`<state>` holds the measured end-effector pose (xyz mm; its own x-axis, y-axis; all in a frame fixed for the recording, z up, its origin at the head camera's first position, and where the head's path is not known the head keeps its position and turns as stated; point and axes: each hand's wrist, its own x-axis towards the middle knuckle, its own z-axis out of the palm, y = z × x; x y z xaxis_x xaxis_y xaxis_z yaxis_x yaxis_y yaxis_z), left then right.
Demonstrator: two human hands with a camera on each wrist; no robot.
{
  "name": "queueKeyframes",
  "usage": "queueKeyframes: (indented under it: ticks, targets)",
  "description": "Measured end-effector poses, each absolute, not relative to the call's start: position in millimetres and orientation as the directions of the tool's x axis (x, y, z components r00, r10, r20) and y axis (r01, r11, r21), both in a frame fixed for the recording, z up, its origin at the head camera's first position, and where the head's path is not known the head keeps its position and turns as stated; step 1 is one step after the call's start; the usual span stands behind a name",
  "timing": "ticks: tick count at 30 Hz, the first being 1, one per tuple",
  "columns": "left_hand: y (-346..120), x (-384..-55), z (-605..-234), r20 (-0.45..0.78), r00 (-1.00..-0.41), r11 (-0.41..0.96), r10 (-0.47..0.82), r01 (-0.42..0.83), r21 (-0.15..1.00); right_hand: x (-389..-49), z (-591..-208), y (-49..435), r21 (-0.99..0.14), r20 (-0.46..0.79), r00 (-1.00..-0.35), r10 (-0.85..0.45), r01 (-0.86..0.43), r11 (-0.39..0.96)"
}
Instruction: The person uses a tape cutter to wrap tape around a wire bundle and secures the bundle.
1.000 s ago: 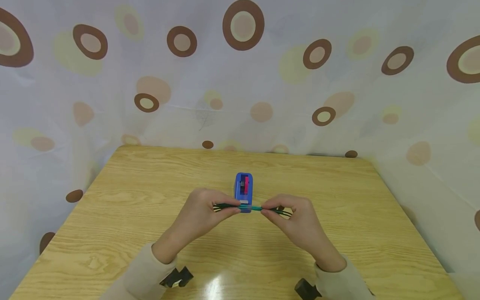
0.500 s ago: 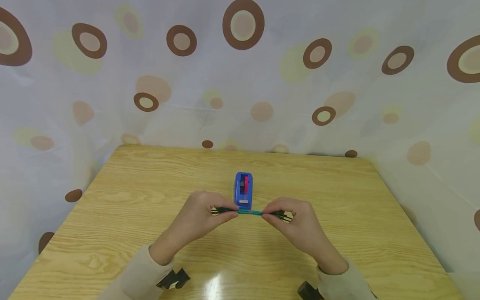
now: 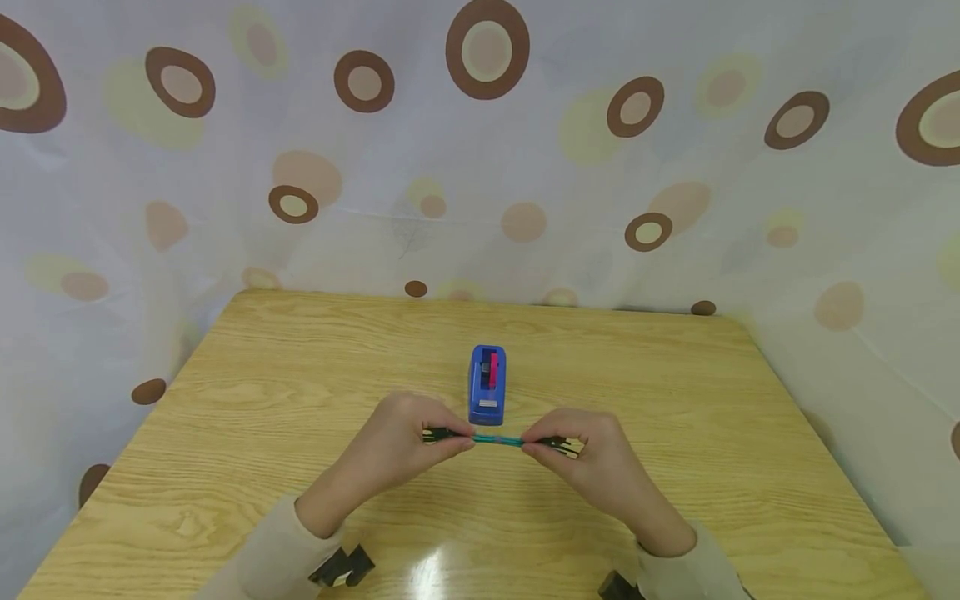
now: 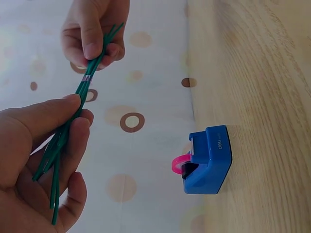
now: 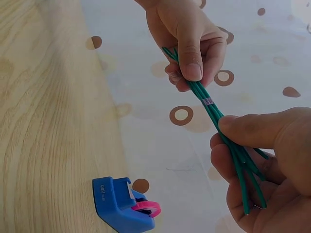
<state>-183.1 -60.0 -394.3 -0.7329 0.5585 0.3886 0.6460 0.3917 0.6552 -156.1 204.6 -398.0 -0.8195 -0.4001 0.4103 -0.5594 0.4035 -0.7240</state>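
Between both hands stretches a bundle of thin green wires, roughly level above the table in the head view. A band of clear tape wraps its middle. My left hand pinches the bundle left of the band with thumb and fingers, and my right hand pinches it on the other side. Loose wire ends fan out past the fingers in both wrist views. Just beyond the bundle stands a blue tape dispenser, with a pink tape roll in it; neither hand touches it.
The wood-grain table reaches back to a pale curtain with brown and yellow dots, which also hangs along both sides. Black straps with camera mounts sit at the light sleeves.
Both hands have drawn the bundle a little toward me, away from the tape dispenser, whose front end now shows fully. The dispenser has stayed in place, and both pinches still hold.
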Motion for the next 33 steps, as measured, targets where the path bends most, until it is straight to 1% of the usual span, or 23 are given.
queueKeyframes:
  ticks: [9,17,23,29,33]
  targets:
    - [-64.1,-181.1,-404.6,0.315,-0.763,0.407,0.564,0.589,0.699,-157.8,-404.6,205.0,-0.705,0.373,-0.813,-0.447,-0.562,0.433]
    - [-65.1,-179.1,-411.8,0.269,-0.789,0.444,0.553,0.552,0.705,-158.1,-411.8,204.8,-0.687,0.392,-0.799,-0.456,-0.584,0.433]
    - [-66.5,-177.9,-418.8,0.229,-0.786,0.444,0.574,0.534,0.720,-154.8,-419.4,205.4,-0.711,0.359,-0.790,-0.496,-0.576,0.403]
    - [-67.4,-177.4,-425.6,0.193,-0.768,0.450,0.611,0.538,0.713,-152.7,-427.3,205.5,-0.747,0.302,-0.805,-0.510,-0.532,0.398]
    - [-68.3,-177.1,-428.8,0.170,-0.758,0.458,0.630,0.538,0.708,-153.4,-433.4,205.6,-0.759,0.289,-0.803,-0.521,-0.524,0.386]
